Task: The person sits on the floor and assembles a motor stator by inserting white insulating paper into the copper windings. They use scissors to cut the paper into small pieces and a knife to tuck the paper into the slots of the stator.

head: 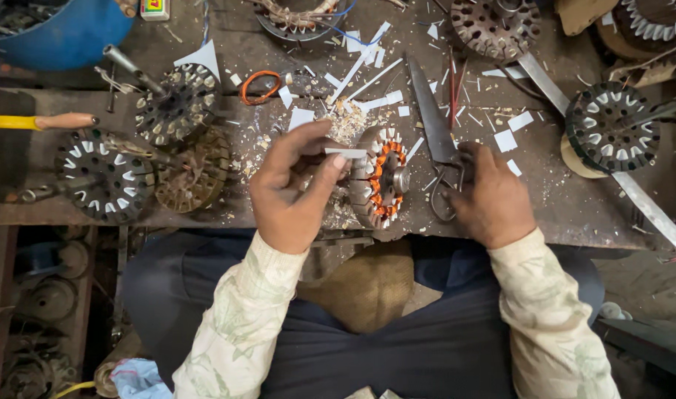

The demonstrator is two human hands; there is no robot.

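Note:
My left hand (292, 186) pinches a short white paper strip (347, 152) between thumb and fingers, right beside a round motor stator (380, 183) with orange copper windings that stands on its edge on the workbench (559, 199). My right hand (489, 198) grips the looped handles of a large pair of scissors (431, 125), whose dark blades point away from me and rest on the bench. The stator lies between my two hands.
Several other stators: two at left (177, 102) (101, 176), one at right (611, 127), one at the top (494, 26). White paper scraps litter the bench. An orange wire loop (259, 86), a blue tub (64, 33) and a yellow-handled tool (39, 121) lie at left.

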